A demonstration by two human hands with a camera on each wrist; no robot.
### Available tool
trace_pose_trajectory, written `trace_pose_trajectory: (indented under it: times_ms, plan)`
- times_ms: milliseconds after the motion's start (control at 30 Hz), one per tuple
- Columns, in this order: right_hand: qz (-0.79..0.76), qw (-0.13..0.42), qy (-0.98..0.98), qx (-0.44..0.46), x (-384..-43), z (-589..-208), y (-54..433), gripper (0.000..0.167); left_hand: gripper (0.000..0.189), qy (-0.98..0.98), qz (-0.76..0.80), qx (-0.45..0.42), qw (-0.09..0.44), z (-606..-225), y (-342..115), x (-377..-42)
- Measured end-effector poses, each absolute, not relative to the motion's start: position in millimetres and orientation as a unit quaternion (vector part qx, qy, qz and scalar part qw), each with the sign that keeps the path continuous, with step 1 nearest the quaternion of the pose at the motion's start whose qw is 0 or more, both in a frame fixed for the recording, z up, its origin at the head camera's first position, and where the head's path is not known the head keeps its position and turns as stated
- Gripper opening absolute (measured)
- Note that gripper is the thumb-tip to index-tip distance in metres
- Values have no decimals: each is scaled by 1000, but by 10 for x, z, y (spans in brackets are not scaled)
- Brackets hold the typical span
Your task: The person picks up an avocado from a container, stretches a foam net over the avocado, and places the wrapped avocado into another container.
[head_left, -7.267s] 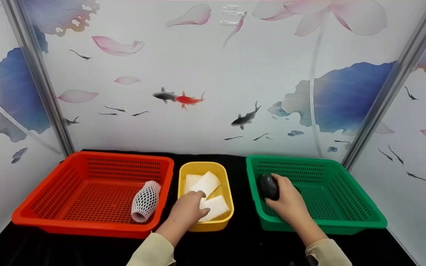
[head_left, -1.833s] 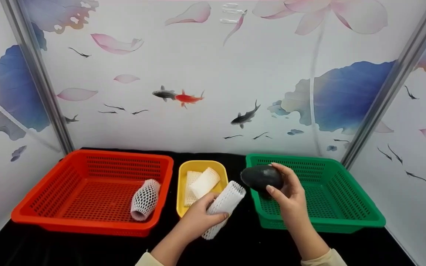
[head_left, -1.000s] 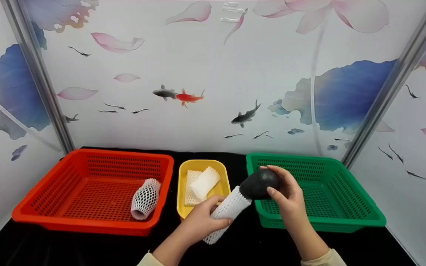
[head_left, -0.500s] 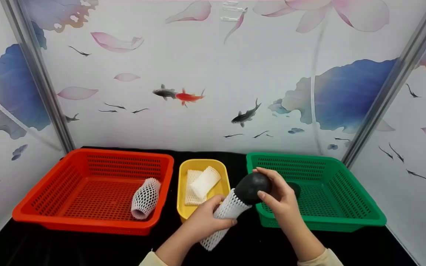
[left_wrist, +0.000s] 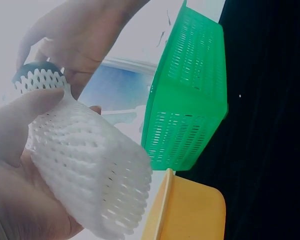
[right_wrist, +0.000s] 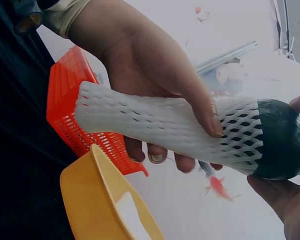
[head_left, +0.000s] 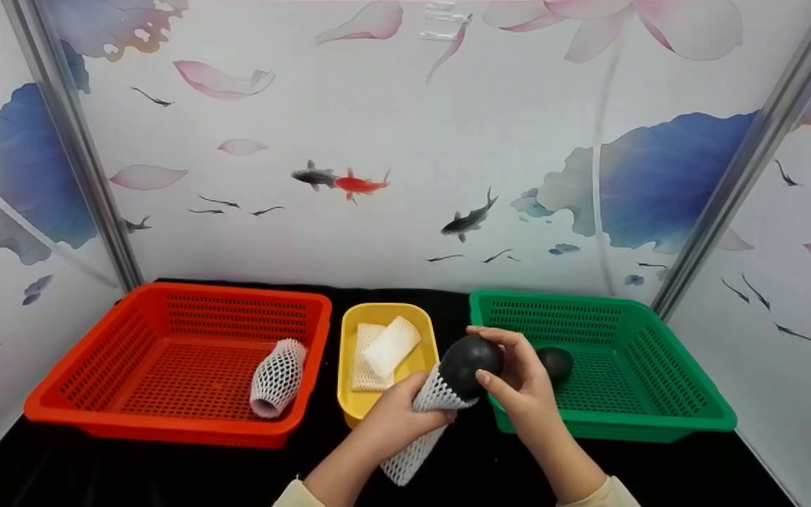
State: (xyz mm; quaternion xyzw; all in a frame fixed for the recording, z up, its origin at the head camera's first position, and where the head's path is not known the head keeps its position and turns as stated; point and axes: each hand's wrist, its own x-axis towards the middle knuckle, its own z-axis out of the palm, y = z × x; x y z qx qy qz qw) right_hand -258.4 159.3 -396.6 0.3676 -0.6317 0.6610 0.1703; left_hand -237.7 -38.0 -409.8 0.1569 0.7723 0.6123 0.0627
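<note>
The head view shows the dark oval fruit [head_left: 471, 365] between the hands, its lower end inside the mouth of the white mesh sleeve [head_left: 441, 394]. The sleeve's long axis slants from lower left up to the right, its mouth turned toward the right hand [head_left: 526, 384], so fruit and tube lie roughly in one line. That hand, nearer the fruit, holds its exposed end between fingers and thumb; the left hand [head_left: 398, 415] grips the sleeve below the mouth. A second dark fruit [head_left: 557, 365] lies in the green basket [head_left: 659, 425], partly behind the right hand. Further left are the yellow tub [head_left: 386, 308] with flat sleeves [head_left: 391, 347] and the red basket [head_left: 180, 424] with a bulging net sleeve [head_left: 277, 380], its contents unclear. The fruit's sheathed end is hidden; the left wrist view is hazy, and the right wrist view cuts off the right hand.
</note>
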Motion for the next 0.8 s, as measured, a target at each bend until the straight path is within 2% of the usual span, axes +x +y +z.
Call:
trace_pose_trajectory:
  times_ms: [400,800]
  plan:
    - [563,259,-698,359,-2535,-3967,1523,52,54,755,638,138,72,-4072,-350,-2387]
    - [555,240,-677,421,-2556,-4004,1523,56,64,756,638,130,66,-4032,-344,-2354]
